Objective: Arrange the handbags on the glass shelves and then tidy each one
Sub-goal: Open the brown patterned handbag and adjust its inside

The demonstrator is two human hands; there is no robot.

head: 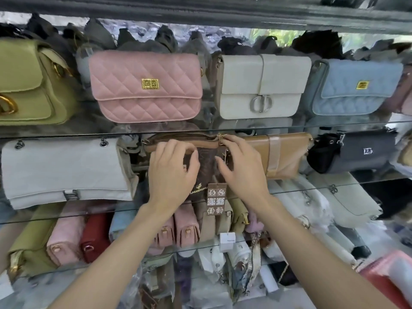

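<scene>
A tan handbag (278,152) lies on the middle glass shelf (334,186), its zipped top edge facing me. A dark brown dust bag or card with gold print (207,172) and a hanging tag (216,199) sit in front of it. My left hand (172,172) has its fingers curled over the left part of the tan bag's top and the brown piece. My right hand (242,166) pinches the gold zipper pull at the bag's top with its other fingers spread over the brown piece.
The upper shelf holds a green bag (29,85), a pink quilted bag (147,85), a cream bag (263,85) and a blue quilted bag (354,88). A white bag (64,172) and a grey bag (361,152) flank the tan one. The lower shelves hold several small bags standing on end.
</scene>
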